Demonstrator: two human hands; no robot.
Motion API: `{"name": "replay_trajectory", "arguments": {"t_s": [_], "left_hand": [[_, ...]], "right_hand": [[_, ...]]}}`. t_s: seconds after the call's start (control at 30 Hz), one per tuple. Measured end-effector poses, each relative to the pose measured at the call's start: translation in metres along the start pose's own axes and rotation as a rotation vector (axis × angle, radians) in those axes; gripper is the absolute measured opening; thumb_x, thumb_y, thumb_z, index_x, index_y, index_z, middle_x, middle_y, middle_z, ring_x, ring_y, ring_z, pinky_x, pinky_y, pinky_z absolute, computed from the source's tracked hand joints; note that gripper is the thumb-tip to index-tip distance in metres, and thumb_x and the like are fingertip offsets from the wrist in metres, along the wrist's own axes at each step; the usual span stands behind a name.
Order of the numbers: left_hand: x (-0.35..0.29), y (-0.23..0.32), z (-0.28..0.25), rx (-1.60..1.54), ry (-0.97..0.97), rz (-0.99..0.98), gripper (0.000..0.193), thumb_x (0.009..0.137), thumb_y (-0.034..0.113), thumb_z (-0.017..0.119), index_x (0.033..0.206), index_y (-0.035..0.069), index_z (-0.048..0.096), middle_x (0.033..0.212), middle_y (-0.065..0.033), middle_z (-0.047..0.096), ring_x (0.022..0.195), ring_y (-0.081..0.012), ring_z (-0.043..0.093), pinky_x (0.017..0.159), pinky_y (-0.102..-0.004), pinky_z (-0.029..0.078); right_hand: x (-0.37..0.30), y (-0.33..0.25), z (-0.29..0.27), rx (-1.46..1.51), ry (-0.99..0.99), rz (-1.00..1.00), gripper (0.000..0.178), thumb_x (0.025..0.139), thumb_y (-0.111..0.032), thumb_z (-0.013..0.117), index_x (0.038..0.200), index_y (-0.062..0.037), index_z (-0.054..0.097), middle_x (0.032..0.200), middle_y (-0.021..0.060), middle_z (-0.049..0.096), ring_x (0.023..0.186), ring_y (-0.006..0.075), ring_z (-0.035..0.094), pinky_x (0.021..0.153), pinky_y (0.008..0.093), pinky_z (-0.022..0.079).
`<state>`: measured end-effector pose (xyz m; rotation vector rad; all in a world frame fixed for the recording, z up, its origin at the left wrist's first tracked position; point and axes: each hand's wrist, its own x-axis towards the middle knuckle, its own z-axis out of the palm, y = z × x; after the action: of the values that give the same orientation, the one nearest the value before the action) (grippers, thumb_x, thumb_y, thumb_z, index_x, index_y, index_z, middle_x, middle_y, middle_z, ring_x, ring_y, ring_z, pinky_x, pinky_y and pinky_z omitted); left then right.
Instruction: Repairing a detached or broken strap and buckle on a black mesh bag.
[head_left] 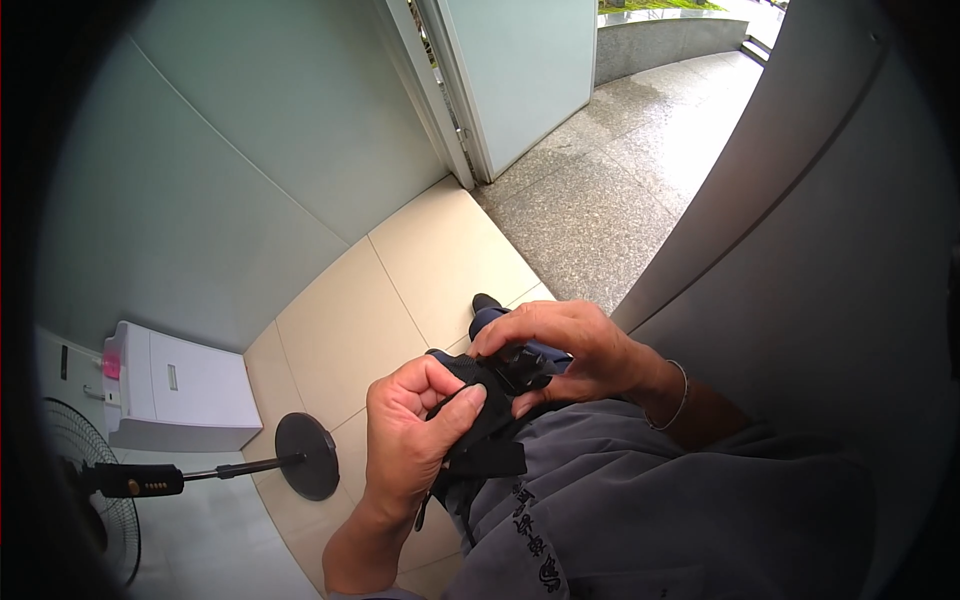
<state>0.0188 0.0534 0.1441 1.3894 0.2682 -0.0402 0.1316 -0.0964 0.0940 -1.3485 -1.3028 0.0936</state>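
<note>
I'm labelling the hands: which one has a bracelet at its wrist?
The right hand: a thin, pale bracelet circles its wrist, while the left hand shows a bare wrist.

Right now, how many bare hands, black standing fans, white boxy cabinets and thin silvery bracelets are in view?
Bare hands (left hand, right hand): 2
Black standing fan: 1
White boxy cabinet: 1
Thin silvery bracelet: 1
Total: 5

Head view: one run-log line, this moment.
left hand: pinching black fabric | right hand: holding dark piece | left side: standing fan, white cabinet
</note>
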Motion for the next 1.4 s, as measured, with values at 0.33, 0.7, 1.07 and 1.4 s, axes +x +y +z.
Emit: {"name": "replay_trajectory", "arguments": {"t_s": [0.33, 0.7, 1.07, 1.4], "left_hand": [[0.002, -0.002, 0.002, 0.034, 0.020, 0.034, 0.008, 0.076, 0.002, 0.058, 0.073, -0.001, 0.051, 0.064, -0.0029, 0.057, 0.054, -0.0014, 0.050, 0.049, -0.0134, 0.038], [0.003, -0.002, 0.002, 0.068, 0.015, -0.040, 0.007, 0.077, 0.003, 0.057, 0.075, -0.001, 0.051, 0.063, -0.0024, 0.057, 0.052, -0.0009, 0.048, 0.046, -0.0136, 0.036], [0.008, -0.010, 0.005, -0.003, 0.038, -0.025, 0.007, 0.077, 0.002, 0.057, 0.075, 0.000, 0.050, 0.064, -0.0023, 0.056, 0.052, -0.0020, 0.049, 0.045, -0.0150, 0.037], [0.010, -0.047, 0.007, -0.268, 0.022, 0.116, 0.014, 0.077, 0.008, 0.060, 0.084, 0.002, 0.049, 0.080, -0.0064, 0.058, 0.072, -0.0097, 0.057, 0.063, -0.0182, 0.045]], "right_hand": [[-0.001, 0.000, 0.001, -0.025, 0.029, -0.015, 0.049, 0.056, -0.014, 0.075, 0.099, -0.0053, 0.053, 0.083, 0.0059, 0.057, 0.073, 0.0186, 0.058, 0.067, 0.0281, 0.046], [-0.002, -0.001, 0.003, -0.064, 0.027, -0.020, 0.048, 0.055, -0.016, 0.074, 0.097, -0.0064, 0.053, 0.081, 0.0048, 0.058, 0.072, 0.0185, 0.058, 0.066, 0.0280, 0.045], [-0.004, -0.002, 0.010, -0.096, 0.043, -0.036, 0.048, 0.055, -0.016, 0.075, 0.096, -0.0068, 0.052, 0.085, 0.0053, 0.057, 0.074, 0.0177, 0.057, 0.064, 0.0272, 0.045], [-0.008, -0.001, 0.014, 0.066, 0.105, 0.045, 0.045, 0.057, -0.015, 0.075, 0.091, -0.0038, 0.049, 0.090, 0.0074, 0.056, 0.074, 0.0181, 0.057, 0.064, 0.0258, 0.047]]}}
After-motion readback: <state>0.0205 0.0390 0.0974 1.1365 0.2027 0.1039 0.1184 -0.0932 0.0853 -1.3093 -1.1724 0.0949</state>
